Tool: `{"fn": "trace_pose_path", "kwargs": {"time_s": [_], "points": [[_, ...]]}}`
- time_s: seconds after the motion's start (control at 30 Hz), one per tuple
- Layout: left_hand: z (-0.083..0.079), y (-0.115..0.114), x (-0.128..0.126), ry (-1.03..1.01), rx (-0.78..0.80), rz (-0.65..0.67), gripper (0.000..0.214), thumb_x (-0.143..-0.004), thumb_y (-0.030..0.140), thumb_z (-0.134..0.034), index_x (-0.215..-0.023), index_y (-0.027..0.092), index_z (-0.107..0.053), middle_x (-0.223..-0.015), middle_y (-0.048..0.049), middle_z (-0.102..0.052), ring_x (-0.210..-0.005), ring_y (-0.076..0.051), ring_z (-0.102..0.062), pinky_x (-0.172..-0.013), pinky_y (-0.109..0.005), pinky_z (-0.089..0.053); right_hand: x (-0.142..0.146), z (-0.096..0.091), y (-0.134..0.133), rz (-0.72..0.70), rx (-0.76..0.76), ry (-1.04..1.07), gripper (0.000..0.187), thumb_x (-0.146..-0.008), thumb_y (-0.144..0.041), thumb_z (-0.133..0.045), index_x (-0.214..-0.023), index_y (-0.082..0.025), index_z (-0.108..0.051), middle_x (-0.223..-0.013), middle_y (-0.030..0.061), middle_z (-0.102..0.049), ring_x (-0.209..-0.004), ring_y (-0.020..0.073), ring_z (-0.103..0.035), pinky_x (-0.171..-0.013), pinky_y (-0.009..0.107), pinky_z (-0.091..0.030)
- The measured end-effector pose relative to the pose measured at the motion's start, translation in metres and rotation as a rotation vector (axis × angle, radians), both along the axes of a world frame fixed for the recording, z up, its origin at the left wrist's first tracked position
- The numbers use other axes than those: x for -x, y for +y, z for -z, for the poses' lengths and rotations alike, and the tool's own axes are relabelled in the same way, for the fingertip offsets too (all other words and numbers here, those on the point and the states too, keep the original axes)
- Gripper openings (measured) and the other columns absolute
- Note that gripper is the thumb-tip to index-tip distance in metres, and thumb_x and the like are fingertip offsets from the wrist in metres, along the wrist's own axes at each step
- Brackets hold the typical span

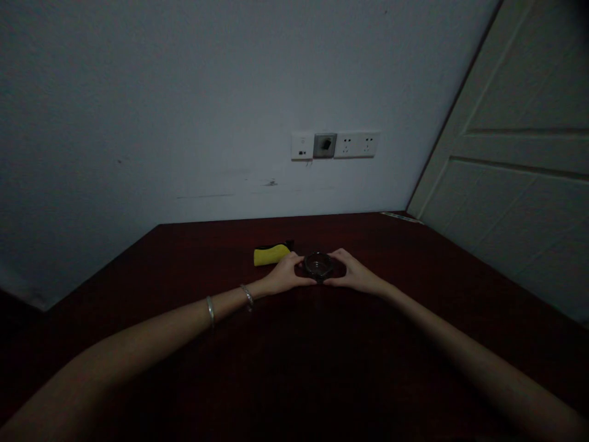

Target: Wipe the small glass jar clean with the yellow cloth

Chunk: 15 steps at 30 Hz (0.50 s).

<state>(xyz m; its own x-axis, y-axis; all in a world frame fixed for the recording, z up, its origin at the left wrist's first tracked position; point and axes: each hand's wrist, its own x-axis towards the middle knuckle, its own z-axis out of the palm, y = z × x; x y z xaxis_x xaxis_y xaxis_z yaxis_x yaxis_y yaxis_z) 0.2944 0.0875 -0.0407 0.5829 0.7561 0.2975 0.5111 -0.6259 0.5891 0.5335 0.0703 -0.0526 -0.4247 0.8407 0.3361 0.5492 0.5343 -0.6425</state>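
Note:
A small round glass ashtray [317, 265], dark and see-through, rests on the dark red tabletop straight ahead. From the left, my left hand [286, 274] curves its thumb and fingers about the rim. On the other side my right hand [352, 272] grips the edge in the same way. The fingertips of both hands nearly meet at the near side of the ashtray. Just behind my left hand lies a yellow and black item [270, 255], perhaps a folded cloth or pouch; the dim light hides its details.
The dark red table [207, 245] runs back to a pale wall [184, 110]. Wall sockets [356, 145] and a grey switch plate [324, 145] sit above it. A panelled door [515, 184] borders the table on the right. A thin strip [401, 217] lies at the far right corner.

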Motion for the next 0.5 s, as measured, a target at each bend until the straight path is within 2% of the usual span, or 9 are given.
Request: {"fn": "trace_pose_path", "kwargs": {"time_s": [0.17,0.3,0.5], "points": [[-0.005,0.015,-0.065,-0.026,0.009,0.045,0.052,-0.063,0.052,-0.075,-0.098,0.015,-0.067,-0.086,-0.0044,-0.053,-0.081,-0.019,-0.05,-0.071,-0.029,-0.041,-0.064,-0.008,0.002,0.075,0.061,0.023,0.063,-0.064,-0.051,-0.075,-0.116,-0.022,-0.057,-0.112,0.0082,-0.052,-0.11,0.0284,-0.051,-0.101,0.049,-0.038],[-0.005,0.023,-0.119,-0.024,-0.009,0.11,0.05,-0.066,0.054,-0.072,-0.098,0.016,-0.068,-0.081,-0.0037,-0.055,-0.082,-0.02,-0.05,-0.07,-0.028,-0.04,-0.117,-0.011,-0.001,0.139,0.099,0.016,0.065,-0.063,-0.053,-0.075,-0.119,-0.024,-0.056,-0.117,0.0086,-0.052,-0.115,0.03,-0.05,-0.104,0.05,-0.036],[0.003,0.029,-0.183,0.01,0.002,0.112,0.05,-0.064,0.056,-0.073,-0.092,0.014,-0.068,-0.083,-0.0056,-0.057,-0.084,-0.021,-0.051,-0.07,-0.029,-0.04,-0.178,-0.007,-0.006,0.193,0.152,-0.059,0.067,-0.066,-0.055,-0.072,-0.123,-0.026,-0.054,-0.124,0.0095,-0.052,-0.121,0.0315,-0.047,-0.107,0.05,-0.034]]}}
